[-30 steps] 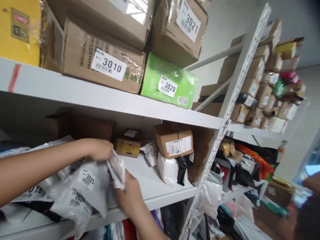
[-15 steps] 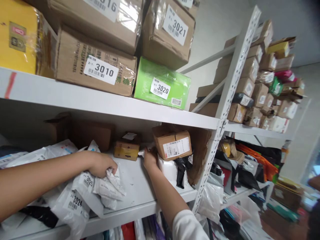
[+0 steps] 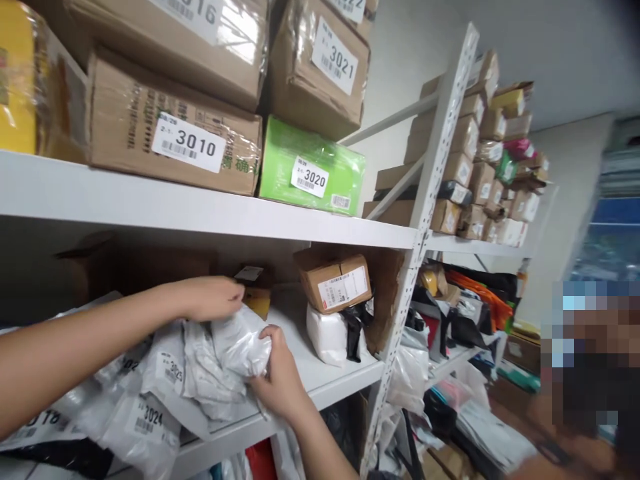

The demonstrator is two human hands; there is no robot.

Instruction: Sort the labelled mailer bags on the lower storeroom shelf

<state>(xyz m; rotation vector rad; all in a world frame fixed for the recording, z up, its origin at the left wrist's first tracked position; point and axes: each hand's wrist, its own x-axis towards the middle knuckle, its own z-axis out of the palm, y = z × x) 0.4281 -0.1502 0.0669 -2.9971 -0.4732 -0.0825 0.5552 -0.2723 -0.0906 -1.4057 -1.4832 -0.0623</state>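
Both my hands are on a small white plastic parcel [image 3: 240,343] on the middle shelf [image 3: 325,383]. My left hand [image 3: 213,298] pinches its top edge, fingers closed. From the right and below, my right hand [image 3: 277,373] grips the same parcel. It lies against a heap of grey and white mailer bags, among them one labelled 3025 [image 3: 167,363] and one labelled 3024 [image 3: 143,423].
Further right on the shelf a taped brown box [image 3: 334,279] rests on a white bag [image 3: 327,333] next to a black bag. Cartons 3010 [image 3: 175,137], 3021 and green box 3020 [image 3: 310,170] fill the shelf above. Another person stands at the right edge.
My right hand came back from the white bag under the brown box and now grips a white parcel by the mailer heap. My left hand rose onto the parcel's top.
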